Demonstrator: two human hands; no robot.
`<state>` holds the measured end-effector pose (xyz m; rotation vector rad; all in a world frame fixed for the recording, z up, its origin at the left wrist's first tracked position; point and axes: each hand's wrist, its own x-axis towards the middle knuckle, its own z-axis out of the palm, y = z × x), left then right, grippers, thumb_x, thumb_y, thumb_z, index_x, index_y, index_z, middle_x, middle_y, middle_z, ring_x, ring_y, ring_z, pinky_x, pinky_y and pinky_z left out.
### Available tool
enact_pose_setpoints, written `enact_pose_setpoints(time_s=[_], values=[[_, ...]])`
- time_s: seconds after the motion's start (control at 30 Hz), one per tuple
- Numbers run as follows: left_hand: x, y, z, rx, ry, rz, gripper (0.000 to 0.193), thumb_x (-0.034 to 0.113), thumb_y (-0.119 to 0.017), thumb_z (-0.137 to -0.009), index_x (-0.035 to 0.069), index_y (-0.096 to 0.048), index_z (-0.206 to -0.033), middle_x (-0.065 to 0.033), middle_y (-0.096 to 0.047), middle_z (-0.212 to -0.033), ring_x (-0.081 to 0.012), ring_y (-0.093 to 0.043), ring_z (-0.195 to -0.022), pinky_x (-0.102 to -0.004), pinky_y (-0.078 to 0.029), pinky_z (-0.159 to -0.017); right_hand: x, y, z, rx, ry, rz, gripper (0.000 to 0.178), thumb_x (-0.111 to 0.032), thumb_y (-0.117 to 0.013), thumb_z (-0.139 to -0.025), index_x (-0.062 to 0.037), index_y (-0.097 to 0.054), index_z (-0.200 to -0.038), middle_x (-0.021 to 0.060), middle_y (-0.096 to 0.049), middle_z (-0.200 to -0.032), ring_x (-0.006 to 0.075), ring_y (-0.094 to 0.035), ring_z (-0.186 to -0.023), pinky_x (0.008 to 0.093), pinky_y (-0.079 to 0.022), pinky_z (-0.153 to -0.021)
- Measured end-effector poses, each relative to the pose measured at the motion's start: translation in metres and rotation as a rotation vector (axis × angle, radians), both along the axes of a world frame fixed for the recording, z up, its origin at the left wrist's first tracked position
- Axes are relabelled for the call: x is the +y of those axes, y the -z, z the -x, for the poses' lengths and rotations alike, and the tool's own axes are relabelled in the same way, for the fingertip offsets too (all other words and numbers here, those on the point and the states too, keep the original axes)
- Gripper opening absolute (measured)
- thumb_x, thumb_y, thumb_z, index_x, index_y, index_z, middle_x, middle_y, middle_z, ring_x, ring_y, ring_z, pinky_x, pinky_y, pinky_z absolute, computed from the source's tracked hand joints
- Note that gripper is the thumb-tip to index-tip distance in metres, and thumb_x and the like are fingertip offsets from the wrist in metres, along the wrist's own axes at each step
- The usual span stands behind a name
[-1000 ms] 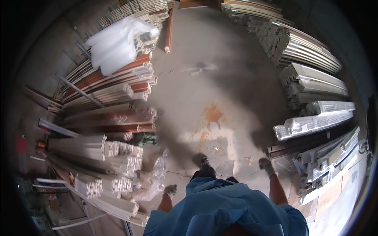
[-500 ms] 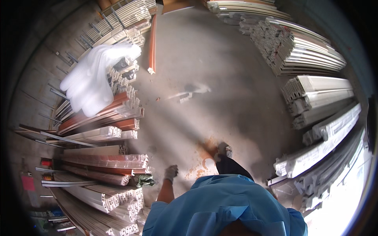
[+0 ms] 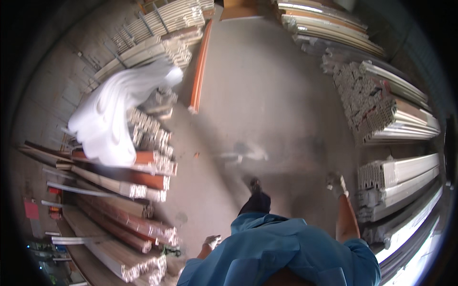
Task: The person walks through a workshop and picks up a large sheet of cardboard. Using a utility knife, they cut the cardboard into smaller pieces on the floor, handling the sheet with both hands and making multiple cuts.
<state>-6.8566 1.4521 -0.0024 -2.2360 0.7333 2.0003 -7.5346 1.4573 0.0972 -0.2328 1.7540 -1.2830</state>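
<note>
I look down at my own body in a blue shirt [image 3: 281, 252] on a grey concrete floor [image 3: 267, 95]. My left hand [image 3: 211, 241], in a pale glove, swings low beside my hip near the ends of stacked brown and white profiles [image 3: 119, 224]. My right hand [image 3: 337, 183], also gloved, hangs out to the side, close to a stack of white profiles [image 3: 400, 174]. Neither hand holds anything. One dark shoe [image 3: 255, 187] is stepped forward on the floor.
Long metal and wood-coloured profiles are stacked along both sides of the aisle. A white plastic sheet [image 3: 114, 114] drapes over the left stacks. An orange bar [image 3: 200, 66] lies on the floor ahead-left. Small scraps [image 3: 243, 155] lie mid-floor.
The view has moved forward down the aisle; the white sheet and left stacks have slid nearer. My right hand has swung out into view and my left hand has dropped back.
</note>
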Motion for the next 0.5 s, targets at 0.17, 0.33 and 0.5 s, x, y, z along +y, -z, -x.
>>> enact_pose_setpoints(time_s=[0.17,0.33,0.5], values=[[-0.244,-0.048,0.091,0.02,-0.234,0.208,0.025,0.03,-0.064,-0.086,0.008,-0.065,-0.097,-0.0011,-0.063,-0.075,-0.0121,-0.057,-0.059,-0.0269,-0.045,-0.05,-0.038,0.001,-0.025,-0.135,-0.263,-0.53,0.022,-0.012,-0.056,-0.087,-0.0125,-0.06,-0.109,0.0002,-0.062,-0.097,0.0148,-0.06,-0.081,0.0328,-0.051,-0.061],[-0.49,-0.104,0.22,0.156,0.043,0.575,0.021,0.022,-0.063,-0.085,0.007,-0.066,-0.099,-0.0023,-0.064,-0.079,-0.0117,-0.058,-0.064,-0.0258,-0.048,-0.058,-0.081,0.003,-0.007,-0.174,-0.193,-0.596,0.019,-0.015,-0.058,-0.087,-0.0129,-0.061,-0.106,0.0011,-0.061,-0.09,0.0149,-0.06,-0.076,0.0335,-0.051,-0.062],[-0.633,-0.073,0.319,0.248,-0.007,0.713,0.022,0.023,-0.06,-0.088,0.006,-0.066,-0.1,-0.0033,-0.065,-0.085,-0.0134,-0.06,-0.067,-0.0262,-0.05,-0.06,-0.188,0.006,0.082,-0.165,-0.049,-0.682,0.017,-0.017,-0.059,-0.086,-0.0133,-0.063,-0.102,0.002,-0.061,-0.083,0.0149,-0.059,-0.071,0.0342,-0.051,-0.062]])
